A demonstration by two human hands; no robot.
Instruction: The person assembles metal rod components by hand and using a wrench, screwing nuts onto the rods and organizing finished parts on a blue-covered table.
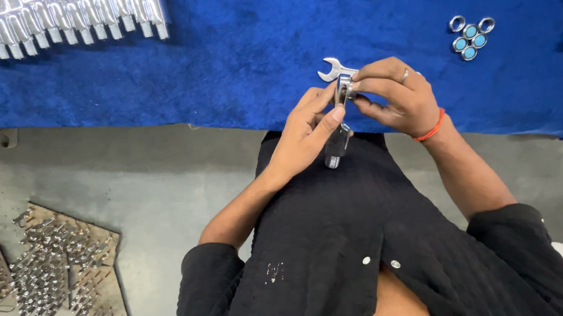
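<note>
A chrome wrench point(338, 96) is gripped by both hands just above the near edge of the blue cloth point(249, 50): the left hand point(303, 135) pinches its shank, while the right hand point(397, 93) closes around its head, apparently for steadiness. Only the open jaw and lower handle are shown; the middle is hidden by fingers. Small rings point(471, 35) lie right of the wrench.

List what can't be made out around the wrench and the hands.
- Wrench, head view: only its open jaw and shaft end show; both hands cover the middle.
- Left hand and right hand: the exact grip is hidden by the fingers.
- Rings on the blue cloth: too small to tell their kind.
- Chrome parts: cut off by the top edge.
- Floor parts: too small, partly cut off at left.
</note>
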